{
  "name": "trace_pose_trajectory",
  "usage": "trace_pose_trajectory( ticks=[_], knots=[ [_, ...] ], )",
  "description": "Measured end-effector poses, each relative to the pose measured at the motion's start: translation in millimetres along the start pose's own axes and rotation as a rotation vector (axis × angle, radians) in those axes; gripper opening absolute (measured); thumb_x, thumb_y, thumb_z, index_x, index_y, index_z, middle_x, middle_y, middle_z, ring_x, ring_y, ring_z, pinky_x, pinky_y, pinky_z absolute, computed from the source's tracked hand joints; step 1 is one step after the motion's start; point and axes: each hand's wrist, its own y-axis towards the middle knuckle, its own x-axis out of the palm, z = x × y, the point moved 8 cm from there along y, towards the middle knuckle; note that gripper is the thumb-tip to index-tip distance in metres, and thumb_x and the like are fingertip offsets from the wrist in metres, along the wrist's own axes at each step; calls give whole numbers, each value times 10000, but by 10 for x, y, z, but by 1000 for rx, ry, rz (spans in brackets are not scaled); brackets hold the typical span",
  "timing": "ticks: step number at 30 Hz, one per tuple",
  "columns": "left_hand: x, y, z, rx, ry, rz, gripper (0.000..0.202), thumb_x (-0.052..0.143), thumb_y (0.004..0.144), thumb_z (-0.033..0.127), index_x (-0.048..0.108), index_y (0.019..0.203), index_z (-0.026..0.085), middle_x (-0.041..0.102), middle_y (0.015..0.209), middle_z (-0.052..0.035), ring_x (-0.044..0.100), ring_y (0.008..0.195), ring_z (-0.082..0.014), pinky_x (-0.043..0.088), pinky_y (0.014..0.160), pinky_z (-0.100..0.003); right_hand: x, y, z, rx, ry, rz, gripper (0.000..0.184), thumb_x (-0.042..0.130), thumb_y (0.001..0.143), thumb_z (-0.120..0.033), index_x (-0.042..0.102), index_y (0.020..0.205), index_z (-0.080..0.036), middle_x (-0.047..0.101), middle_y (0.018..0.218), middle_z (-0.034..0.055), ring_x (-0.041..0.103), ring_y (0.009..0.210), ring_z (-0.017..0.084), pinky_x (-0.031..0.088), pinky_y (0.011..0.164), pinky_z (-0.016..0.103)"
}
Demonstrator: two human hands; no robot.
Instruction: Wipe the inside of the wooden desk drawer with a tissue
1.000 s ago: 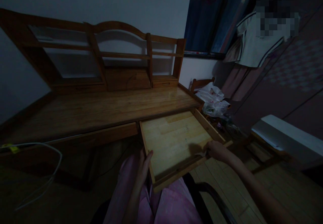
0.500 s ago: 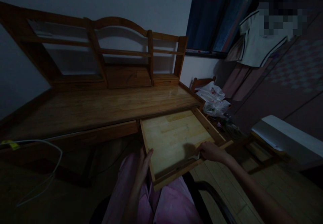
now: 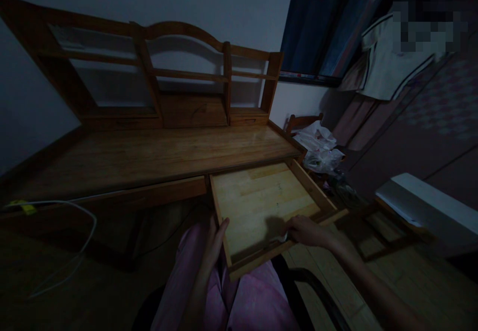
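A pulled-out wooden drawer (image 3: 261, 191) extends from the desk over my lap, its pale bottom bare. My left hand (image 3: 215, 241) grips the drawer's left side wall, thumb over the top edge and fingers outside. Inside the drawer, close to the front panel, my right hand (image 3: 304, 230) is closed on a small white cloth (image 3: 283, 237), possibly a tissue. Most of the cloth is hidden under my fingers, and it lies against the drawer's inner front corner line.
Behind the drawer stands the wooden desk (image 3: 160, 154) with a shelf hutch (image 3: 194, 109). A white cable (image 3: 91, 216) hangs at the left. Plastic bags (image 3: 317, 144) rest on a chair at the right, near a stool (image 3: 388, 226) bearing a white box (image 3: 429, 206). A dark chair armrest (image 3: 317, 291) curves beside my lap.
My right hand has slid left along the inside of the drawer's front with the white cloth. My left hand stays on the side wall. The view has shifted slightly.
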Motion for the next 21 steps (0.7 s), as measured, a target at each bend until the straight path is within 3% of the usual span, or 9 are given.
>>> trace_pose_trajectory(
  ticks=[3,6,13,21],
  knots=[
    [57,-10,-15,-50,-54,-63,590,670,846,488,512,1367,263,574,1482,-115,548,1364,-293,460,1107,-412,40,27,-110,-71,46,-8,472,481,706,-100,812,1017,-227,808,981,52,747,935,199,486,793,229],
    [65,-23,42,-15,-61,-72,564,667,852,468,518,1361,276,569,1487,-96,524,1385,-283,434,1133,-411,57,48,-185,-113,60,-19,495,474,705,-92,808,1042,-234,807,994,46,746,928,190,482,796,224],
    [77,-36,35,-21,-61,-102,614,637,878,489,466,1422,262,568,1484,-105,534,1372,-272,446,1107,-372,64,70,-202,-101,42,-34,495,483,709,-83,804,1056,-231,808,988,44,745,913,187,473,775,216],
    [70,-14,36,0,-58,-98,579,650,868,497,507,1383,277,593,1459,-90,561,1346,-274,459,1098,-382,53,65,-180,-47,118,8,430,468,722,-88,799,976,-194,801,912,53,733,865,184,462,740,216]
  ],
)
